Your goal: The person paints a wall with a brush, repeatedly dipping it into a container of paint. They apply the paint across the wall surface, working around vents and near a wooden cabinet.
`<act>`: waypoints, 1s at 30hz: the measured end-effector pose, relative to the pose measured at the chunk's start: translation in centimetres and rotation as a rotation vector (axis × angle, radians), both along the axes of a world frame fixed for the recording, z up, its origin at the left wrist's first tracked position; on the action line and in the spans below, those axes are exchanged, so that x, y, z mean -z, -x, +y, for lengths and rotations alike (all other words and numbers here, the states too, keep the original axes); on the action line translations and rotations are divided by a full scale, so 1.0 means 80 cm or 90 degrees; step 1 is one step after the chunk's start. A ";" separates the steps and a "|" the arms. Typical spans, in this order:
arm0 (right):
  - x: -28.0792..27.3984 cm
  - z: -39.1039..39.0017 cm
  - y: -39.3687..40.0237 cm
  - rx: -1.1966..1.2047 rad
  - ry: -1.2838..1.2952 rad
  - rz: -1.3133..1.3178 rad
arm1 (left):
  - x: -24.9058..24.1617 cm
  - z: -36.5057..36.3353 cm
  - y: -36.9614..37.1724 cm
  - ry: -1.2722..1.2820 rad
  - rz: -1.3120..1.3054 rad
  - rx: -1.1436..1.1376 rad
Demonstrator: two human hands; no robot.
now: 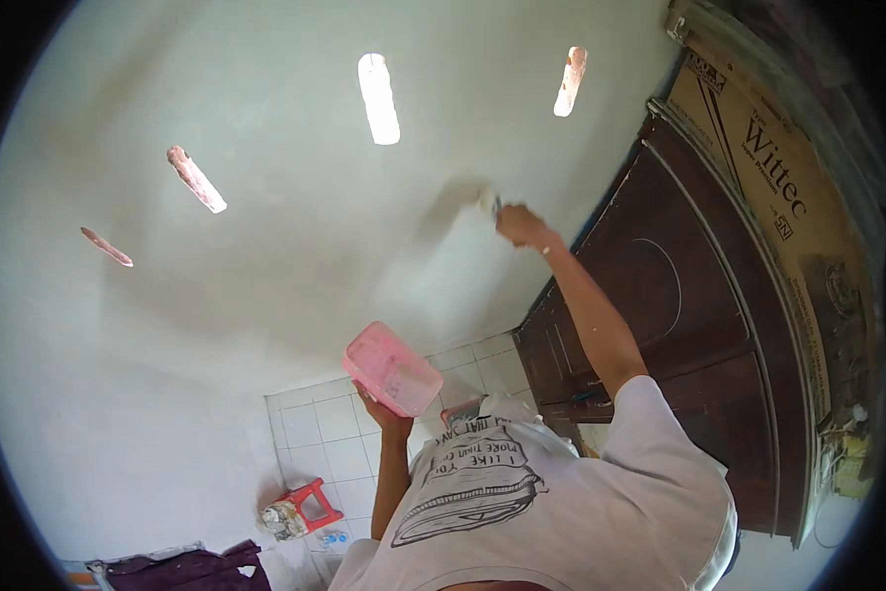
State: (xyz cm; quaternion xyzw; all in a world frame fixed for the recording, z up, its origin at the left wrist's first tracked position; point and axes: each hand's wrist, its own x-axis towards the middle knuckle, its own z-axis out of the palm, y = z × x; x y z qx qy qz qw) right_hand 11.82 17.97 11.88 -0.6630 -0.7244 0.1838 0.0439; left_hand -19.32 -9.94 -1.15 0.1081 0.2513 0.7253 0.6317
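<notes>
My right hand (pixel 524 227) is raised to the pale wall (pixel 285 236), its fingers closed round a paintbrush (pixel 487 201). The whitish bristles are right at the wall surface, where a shadow falls to their left. Lower down, my left hand (pixel 388 416) grips a pink plastic tub (pixel 376 362) from below and the side. The tub is tilted with its open top toward me, and white paint coats its inside. Part of the left hand's fingers is hidden behind the tub.
Several narrow slots (pixel 379 98) pierce the wall. On the right stands a dark wooden wardrobe (pixel 650 276) with a Wittec cardboard box (pixel 758 148) on top. White tiles (pixel 335 419) lie below, with a red stool (pixel 317 504) beside a paint-smeared container (pixel 283 520). Dark purple cloth (pixel 182 569) is at lower left.
</notes>
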 end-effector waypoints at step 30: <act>-0.147 -0.010 0.094 -0.012 -0.607 -0.003 | -0.004 0.002 0.007 0.042 -0.052 -0.013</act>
